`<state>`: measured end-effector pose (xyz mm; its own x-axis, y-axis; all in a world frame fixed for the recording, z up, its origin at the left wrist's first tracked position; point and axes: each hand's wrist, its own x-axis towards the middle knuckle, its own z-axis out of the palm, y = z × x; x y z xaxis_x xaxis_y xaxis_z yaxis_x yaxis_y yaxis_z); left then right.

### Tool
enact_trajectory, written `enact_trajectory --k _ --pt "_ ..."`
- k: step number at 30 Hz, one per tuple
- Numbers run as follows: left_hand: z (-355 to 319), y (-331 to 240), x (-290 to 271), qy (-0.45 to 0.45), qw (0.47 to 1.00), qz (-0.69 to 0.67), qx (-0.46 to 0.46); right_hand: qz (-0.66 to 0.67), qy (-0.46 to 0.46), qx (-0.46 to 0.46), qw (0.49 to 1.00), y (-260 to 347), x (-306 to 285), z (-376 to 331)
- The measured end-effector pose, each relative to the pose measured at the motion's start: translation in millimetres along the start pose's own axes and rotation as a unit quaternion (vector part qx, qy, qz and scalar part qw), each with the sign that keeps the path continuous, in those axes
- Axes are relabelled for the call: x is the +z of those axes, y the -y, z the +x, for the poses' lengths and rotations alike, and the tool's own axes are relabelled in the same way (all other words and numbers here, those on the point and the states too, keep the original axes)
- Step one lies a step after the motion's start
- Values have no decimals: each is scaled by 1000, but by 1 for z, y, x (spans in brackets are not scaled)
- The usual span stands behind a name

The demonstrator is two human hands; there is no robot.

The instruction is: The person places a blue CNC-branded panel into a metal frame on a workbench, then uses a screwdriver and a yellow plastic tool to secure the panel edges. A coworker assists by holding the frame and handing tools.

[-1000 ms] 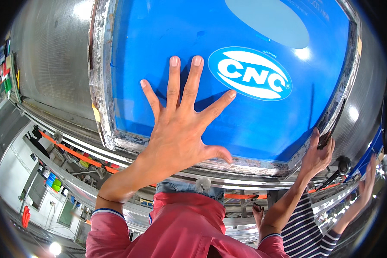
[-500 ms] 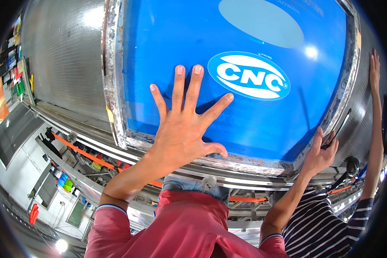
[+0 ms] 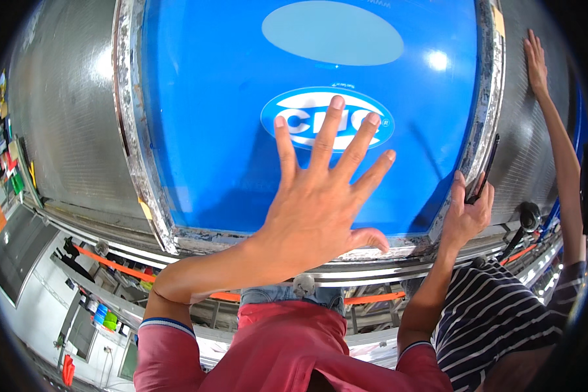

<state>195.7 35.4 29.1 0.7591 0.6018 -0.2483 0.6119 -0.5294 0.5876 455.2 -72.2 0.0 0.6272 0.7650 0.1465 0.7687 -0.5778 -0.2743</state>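
A blue screen-print mesh lies in a worn, paint-spattered metal frame. It carries a pale oval and, nearer me, a blue-and-white oval logo. My left hand is spread flat over the mesh, its fingertips covering part of the logo. Whether the palm touches the surface I cannot tell. At the frame's near right corner, my right hand is closed round a slim black pen-like tool, which points away from me. That hand's fingers rest by the frame's edge.
Grey table surface extends on both sides of the frame. On the right, a co-worker in a striped shirt lays a hand on it. A black knob stands near the right edge. Metal rails and an orange bar run below.
My left hand has shifted right across the mesh, from beside the logo to over it. The view has moved, so the frame appears further left. My right hand still grips the tool.
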Motion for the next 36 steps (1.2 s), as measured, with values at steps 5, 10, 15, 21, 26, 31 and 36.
enact_trajectory --k 5,10,15,21,26,31,36 --pt "9 -1 16 20 998 20 -50 3 -4 10 1000 -5 2 -1" --pt "9 0 20 45 996 63 -52 -7 17 17 1000 -7 0 0" --pt "10 1 19 55 994 73 -53 -2 14 13 1000 -5 1 0" --pt "9 -2 18 56 995 56 -65 5 22 12 1000 -7 0 1" --pt "8 0 19 53 996 49 -57 33 16 62 997 1 1 0" --pt "10 -2 16 63 995 47 -66 1 13 22 1000 -1 1 1" --pt "12 -3 14 68 995 43 -67 -16 17 25 999 -5 1 3"
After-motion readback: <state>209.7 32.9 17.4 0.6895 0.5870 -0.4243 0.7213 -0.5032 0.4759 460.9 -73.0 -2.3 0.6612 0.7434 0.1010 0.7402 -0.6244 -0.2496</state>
